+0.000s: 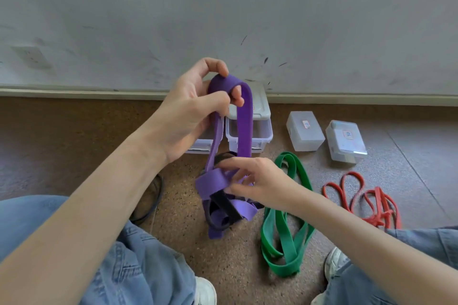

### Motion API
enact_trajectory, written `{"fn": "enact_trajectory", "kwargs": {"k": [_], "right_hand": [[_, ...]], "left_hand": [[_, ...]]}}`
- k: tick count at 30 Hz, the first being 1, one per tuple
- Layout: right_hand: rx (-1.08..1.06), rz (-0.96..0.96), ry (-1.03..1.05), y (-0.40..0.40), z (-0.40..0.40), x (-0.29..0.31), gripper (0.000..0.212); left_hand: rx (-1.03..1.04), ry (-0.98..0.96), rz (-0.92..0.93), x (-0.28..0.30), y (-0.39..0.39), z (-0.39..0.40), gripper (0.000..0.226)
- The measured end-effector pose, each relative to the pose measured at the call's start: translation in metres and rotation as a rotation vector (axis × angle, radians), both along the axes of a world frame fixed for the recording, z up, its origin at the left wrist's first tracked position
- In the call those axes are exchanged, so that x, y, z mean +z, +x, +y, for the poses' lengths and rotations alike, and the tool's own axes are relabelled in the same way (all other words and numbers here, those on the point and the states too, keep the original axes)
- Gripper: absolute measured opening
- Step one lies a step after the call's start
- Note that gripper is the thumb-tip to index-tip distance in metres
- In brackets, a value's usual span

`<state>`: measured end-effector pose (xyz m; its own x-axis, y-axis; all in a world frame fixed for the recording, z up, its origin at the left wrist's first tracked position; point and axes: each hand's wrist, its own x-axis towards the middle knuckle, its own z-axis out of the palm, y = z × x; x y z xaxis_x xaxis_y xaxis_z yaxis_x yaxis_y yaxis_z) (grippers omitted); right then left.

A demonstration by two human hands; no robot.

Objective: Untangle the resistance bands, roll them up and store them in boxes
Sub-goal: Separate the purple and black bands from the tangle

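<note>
We have the purple resistance band (244, 121) up in front of us. Our left hand (195, 109) grips its top loop, fingers and thumb curled round the fold. The band hangs down from there in two strands into a knot at knee height.

Our right hand (257, 181) is at that knot, fingertips pinching into purple strands. Exactly which strand it holds we cannot tell; the fingers cover the crossing point.

A black band (223, 208) is wound through the purple knot. Only short sections of it show, the rest is buried in the tangle or behind the right hand.

On the floor (238, 262), right of the knot: green resistance band (285, 233), loose coils, touching nothing else. Further right: red band (371, 200), thin, knotted on itself, its lower edge running behind our right sleeve.

Against the wall, behind the purple strands: a clear drawer box (262, 129), partly blocked by band and left hand, contents not readable. Right of it two small lidded clear boxes, near one (304, 130) and far one (345, 141), each labelled, text too small to read.

A dark cord (155, 203) lies under our left forearm, mostly hidden.
</note>
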<state>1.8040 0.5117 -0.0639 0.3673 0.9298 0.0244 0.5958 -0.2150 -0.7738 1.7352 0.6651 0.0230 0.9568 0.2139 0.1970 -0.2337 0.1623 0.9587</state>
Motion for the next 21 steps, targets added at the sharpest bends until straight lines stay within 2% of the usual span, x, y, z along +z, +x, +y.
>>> {"fn": "enact_trajectory", "kwargs": {"k": [2,4,6,8,10,12,13,17,18,21], "right_hand": [[-0.107,0.095,0.083,0.007,-0.003,0.015,0.034],[-0.246,0.234,0.215,0.022,-0.009,0.034,0.025],[-0.324,0.418,0.345,0.031,-0.013,0.052,0.017],[-0.311,0.471,0.416,0.032,-0.012,0.063,0.013],[-0.277,0.422,0.425,0.029,-0.007,0.067,0.012],[-0.26,0.319,0.408,0.024,-0.003,0.069,0.012],[-0.261,0.277,0.401,0.022,-0.002,0.068,0.013],[-0.374,0.094,0.396,0.029,-0.005,0.066,0.012],[-0.426,0.039,0.405,0.034,-0.008,0.067,0.01],[-0.442,-0.064,0.306,0.044,-0.015,0.063,0.012]], "left_hand": [[0.193,0.139,0.086,-0.002,0.002,0.008,0.034],[0.369,0.35,0.295,-0.008,0.002,0.017,0.03],[0.367,0.528,0.565,-0.02,0.0,0.022,0.029],[0.265,0.655,0.715,-0.028,-0.003,0.022,0.043],[0.065,0.491,0.696,-0.025,-0.005,0.019,0.064],[-0.155,0.34,0.548,-0.022,-0.007,0.007,0.058],[-0.198,0.363,0.471,-0.024,-0.006,-0.001,0.048],[0.093,0.664,0.332,-0.032,0.005,-0.024,0.01],[0.152,0.661,0.315,-0.03,0.006,-0.022,0.009],[0.116,0.283,0.196,-0.011,0.005,-0.009,0.009]]}}
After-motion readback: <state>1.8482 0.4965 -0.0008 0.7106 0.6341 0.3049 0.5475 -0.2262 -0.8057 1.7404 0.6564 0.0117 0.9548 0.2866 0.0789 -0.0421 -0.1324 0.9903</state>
